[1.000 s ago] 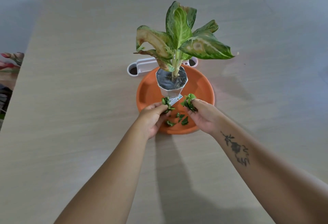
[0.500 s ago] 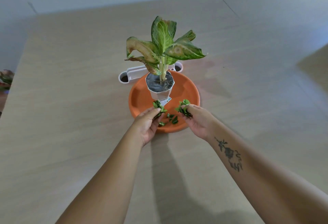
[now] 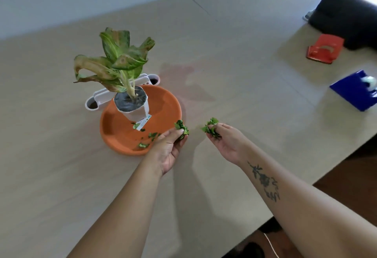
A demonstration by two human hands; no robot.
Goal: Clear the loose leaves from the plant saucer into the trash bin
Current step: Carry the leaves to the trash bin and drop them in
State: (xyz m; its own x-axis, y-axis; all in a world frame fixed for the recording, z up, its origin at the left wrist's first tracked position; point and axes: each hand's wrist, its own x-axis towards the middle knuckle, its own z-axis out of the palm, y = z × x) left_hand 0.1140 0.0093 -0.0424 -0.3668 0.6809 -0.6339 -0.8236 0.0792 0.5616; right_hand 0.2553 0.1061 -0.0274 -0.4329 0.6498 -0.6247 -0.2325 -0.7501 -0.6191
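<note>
the left hand (image 3: 167, 149) is off the right edge of the orange saucer (image 3: 114, 123), palm turned up, its fingers (image 3: 175, 133) pinching a small wad of green leaves (image 3: 182, 128). the right hand (image 3: 228, 143) is further right, above the bare surface (image 3: 234, 74), palm up as well, with its fingers (image 3: 221, 128) pressed together on a second clump of leaves (image 3: 211, 128). the two hands are near each other but apart. a dark tattoo (image 3: 265, 182) runs along the right forearm.

a few leaf scraps (image 3: 152, 136) lie in the front of the saucer, near the left hand, and one more piece (image 3: 142, 145) sits close to the front rim. a white pot (image 3: 132, 106) stands in the saucer, tilted in this wide view, with a small label (image 3: 142, 123) at its foot. the plant (image 3: 114, 59) in it has green leaves with brown, withered edges. a white holder (image 3: 95, 98) lies just behind the saucer, touching or nearly touching its back rim.

well to the right on the surface are a red object (image 3: 324, 49), a blue box (image 3: 355, 92) and, at the far corner, a black object (image 3: 346, 12). i cannot tell which of these, if any, is a trash bin.
</note>
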